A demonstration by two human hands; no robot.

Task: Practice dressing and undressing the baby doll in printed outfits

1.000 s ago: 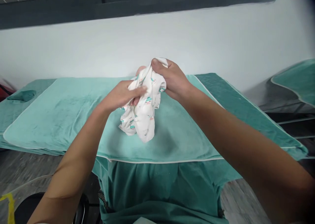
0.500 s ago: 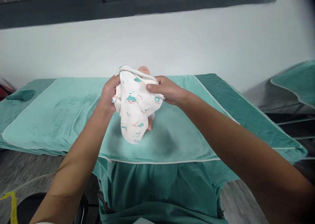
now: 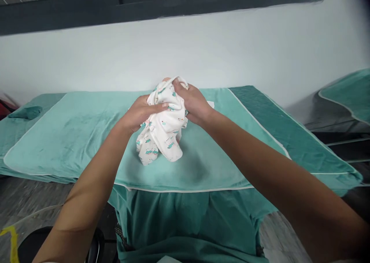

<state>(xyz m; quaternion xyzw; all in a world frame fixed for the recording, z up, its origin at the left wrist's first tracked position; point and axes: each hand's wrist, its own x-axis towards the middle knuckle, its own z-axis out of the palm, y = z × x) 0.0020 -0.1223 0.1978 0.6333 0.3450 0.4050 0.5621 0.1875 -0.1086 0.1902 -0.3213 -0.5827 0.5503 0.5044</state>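
A white baby garment [image 3: 166,124] with a teal and pink print hangs bunched between my two hands, above the bed. My left hand [image 3: 141,113] is closed on its left side, thumb lying across the front of the fabric. My right hand [image 3: 195,101] grips the upper right edge, fingers partly hidden in the folds. Behind the garment, a sliver of a baby doll's head [image 3: 166,79] shows at the top; the cloth hides most of the doll. Two fabric ends droop below my hands.
A teal plush cover [image 3: 86,136] with white piping spreads over the bed, which has a face hole [image 3: 26,112] at the left end. A white wall [image 3: 185,51] rises behind. To the right is another teal-covered surface [image 3: 347,97]; a black stool [image 3: 34,247] stands lower left.
The garment has gone from spread out to gathered and folded. My left hand has shifted right with its thumb now in front; my right hand has moved slightly up. Less of the doll shows.
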